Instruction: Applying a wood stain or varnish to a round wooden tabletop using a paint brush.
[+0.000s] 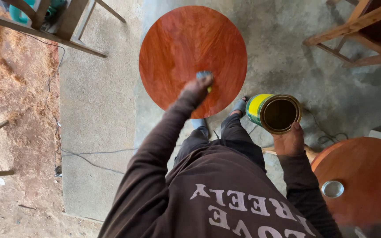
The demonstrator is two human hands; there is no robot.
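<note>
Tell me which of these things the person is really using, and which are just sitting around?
In use:
- left hand pressing a blue pad on the round red tabletop
- right hand holding an open can

Lying about:
- second tabletop with a can lid on it
- wooden frames
- cable on the floor
- sawdust

Rough workshop floor in daylight

A grey concrete floor [98, 114] meets bare sandy ground [18, 145] strewn with wood shavings on the left. Thin cables [89, 154] trail across it. Wooden furniture frames [362, 31] stand at the upper corners, casting soft shadows.
</note>
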